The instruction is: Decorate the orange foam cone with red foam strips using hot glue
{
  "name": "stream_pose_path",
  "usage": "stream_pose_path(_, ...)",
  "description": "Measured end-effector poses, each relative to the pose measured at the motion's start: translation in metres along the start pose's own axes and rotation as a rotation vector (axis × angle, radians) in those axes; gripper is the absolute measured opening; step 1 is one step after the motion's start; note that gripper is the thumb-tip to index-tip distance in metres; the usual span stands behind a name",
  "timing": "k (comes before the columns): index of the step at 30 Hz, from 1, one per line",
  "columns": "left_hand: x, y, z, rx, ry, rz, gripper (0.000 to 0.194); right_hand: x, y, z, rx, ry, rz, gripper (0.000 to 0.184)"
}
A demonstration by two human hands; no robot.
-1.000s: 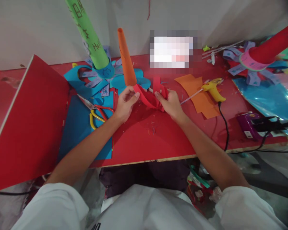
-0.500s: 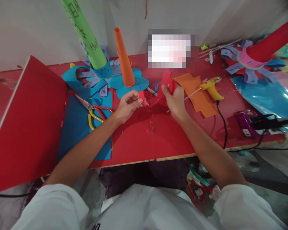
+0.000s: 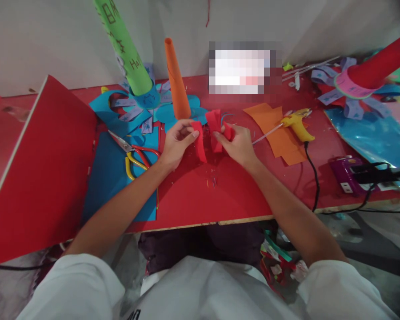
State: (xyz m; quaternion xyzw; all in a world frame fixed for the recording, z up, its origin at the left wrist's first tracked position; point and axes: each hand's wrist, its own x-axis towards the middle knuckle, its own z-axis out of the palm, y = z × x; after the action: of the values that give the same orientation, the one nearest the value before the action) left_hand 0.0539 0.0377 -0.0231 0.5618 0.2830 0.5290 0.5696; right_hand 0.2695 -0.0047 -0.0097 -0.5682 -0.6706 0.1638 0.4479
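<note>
My left hand (image 3: 179, 142) pinches a red strip (image 3: 200, 146) that hangs down from its thumb and fingers over the red table. Close by on the right, my right hand (image 3: 237, 144) grips looped red strips (image 3: 214, 129), their bends standing up above the thumb. Whether the strips in both hands are one piece I cannot tell. Just behind my hands, an orange paper cone (image 3: 178, 82) rises from a blue flower-shaped base (image 3: 195, 104). Left of my left hand, scissors (image 3: 133, 153) with red and yellow handles lie open on a blue sheet (image 3: 103, 178).
A yellow glue gun (image 3: 298, 126) rests on orange paper (image 3: 270, 138) at the right, its cord running off the front edge. A purple power box (image 3: 343, 173) sits farther right. A green tube (image 3: 125, 53) stands back left; a red board (image 3: 46, 178) leans at left.
My hands have drawn a little apart. The red strip in my left hand now hangs down, and the loops in my right hand have shifted left and lower. The view has moved slightly.
</note>
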Motion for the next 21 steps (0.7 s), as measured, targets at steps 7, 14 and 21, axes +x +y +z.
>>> stream_pose_path(7,0.0016,0.0002,0.0,0.086,0.017,0.119,0.04,-0.0053,-0.0079,0.0026,-0.097,-0.146,-0.073,0.032)
stream_pose_path(14,0.0021,0.0006,-0.0021,0.155,0.001,0.154,0.037,-0.0067,-0.0077,0.0053,-0.124,-0.201,-0.069,0.035)
stream_pose_path(21,0.005,-0.0001,-0.0041,0.175,0.054,0.205,0.033,-0.0061,-0.0084,0.0044,-0.127,-0.19,-0.061,0.036)
